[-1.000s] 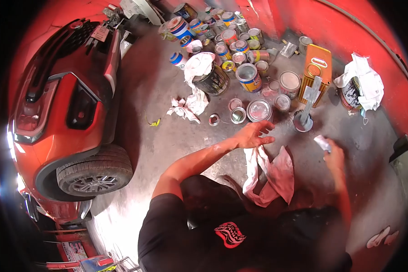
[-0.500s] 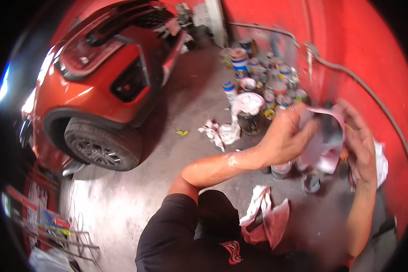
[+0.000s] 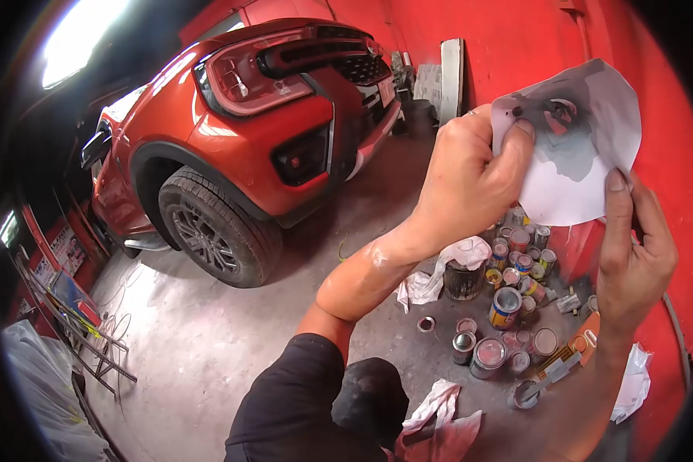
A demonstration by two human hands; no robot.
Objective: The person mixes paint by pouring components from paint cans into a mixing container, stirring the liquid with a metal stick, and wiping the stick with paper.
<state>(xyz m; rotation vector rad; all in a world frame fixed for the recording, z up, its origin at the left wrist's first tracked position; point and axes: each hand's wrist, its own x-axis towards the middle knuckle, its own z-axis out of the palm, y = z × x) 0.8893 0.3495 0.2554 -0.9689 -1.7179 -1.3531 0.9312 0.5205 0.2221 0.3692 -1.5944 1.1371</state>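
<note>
A white sheet of paper [image 3: 574, 196] with dark grey paint smeared over it is held up at the upper right. Near its middle is a dark-edged opening through which red shows. My left hand [image 3: 470, 181] pinches the sheet's left side, thumb on the painted face. At the lower right edge, my right hand [image 3: 635, 254] grips it between thumb and fingers. Below the hands, several paint cans [image 3: 490, 356] stand on the floor, some open and stained.
An orange-red pickup [image 3: 231, 146] is parked at the left, its front wheel [image 3: 212, 235] facing me. The red wall [image 3: 508, 54] rises behind the cans. Stained rags [image 3: 443, 423] lie on the concrete floor [image 3: 300, 300]. A metal rack [image 3: 92, 346] stands at the far left.
Both hands have raised the paper, and it is now spread flatter with its grey-painted face toward me. The view has tilted up, showing more of the pickup and cans.
</note>
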